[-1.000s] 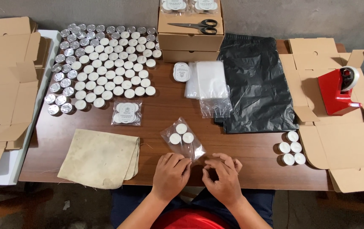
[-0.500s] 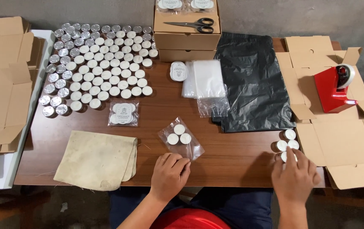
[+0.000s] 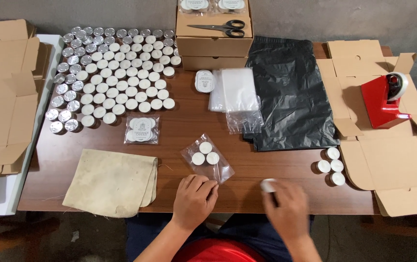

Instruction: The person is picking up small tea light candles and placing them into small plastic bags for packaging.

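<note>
We've got our left hand curled loosely at the near table edge, fingertips pinching or pinning the near corner of the clear plastic bag; grip looks closed on the film, tho the exact pinch is hard to see. Our right hand is a bit motion-blurred, fingers clamped on one white tealight, just right of the bag's open end.

Bag lies flat on the wooden table w/ three tealights inside, bunched at the far end. Its long axis runs diagonally, far-left to near-right; the mouth seems to point near-right, toward our hands.

Step in hand, as we judge it: filling the bag, 4th candle on its way. Next move likely needs the mouth held open by the left hand & the candle slid in flat, wax side up, along that diagonal.

Other stuff: three loose tealights right of us by the flat cardboard box, a big grid of tealights far-left, a finished packet, beige cloth, spare clear bags, black poly bag, red tape dispenser, scissors on stacked boxes
</note>
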